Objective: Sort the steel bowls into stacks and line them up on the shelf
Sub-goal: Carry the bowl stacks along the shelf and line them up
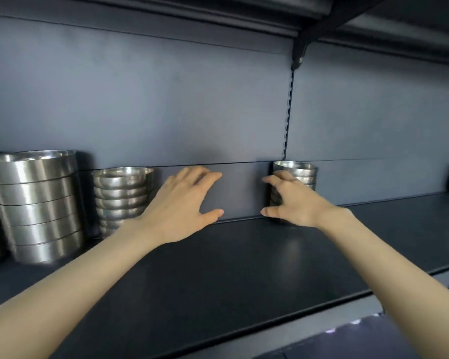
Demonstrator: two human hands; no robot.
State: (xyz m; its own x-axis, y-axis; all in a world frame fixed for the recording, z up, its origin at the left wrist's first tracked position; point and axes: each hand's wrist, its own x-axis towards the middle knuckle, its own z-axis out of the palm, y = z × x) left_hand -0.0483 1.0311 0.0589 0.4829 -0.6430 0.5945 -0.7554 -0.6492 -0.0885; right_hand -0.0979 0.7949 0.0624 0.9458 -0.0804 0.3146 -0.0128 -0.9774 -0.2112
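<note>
At the middle right of the frame, our right hand [294,203] is at the small bowl stack [300,170] on the shelf [244,268], grip spread wide, hold unclear, left hand [182,206] open and empty, so we should clasp low and slide it slowly.

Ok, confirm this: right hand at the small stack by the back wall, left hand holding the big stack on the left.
Wrong about the left hand: the head view shows it open, holding nothing, between the middle stack and the small stack. The big stack stands untouched. The right hand is at the small stack.
</note>
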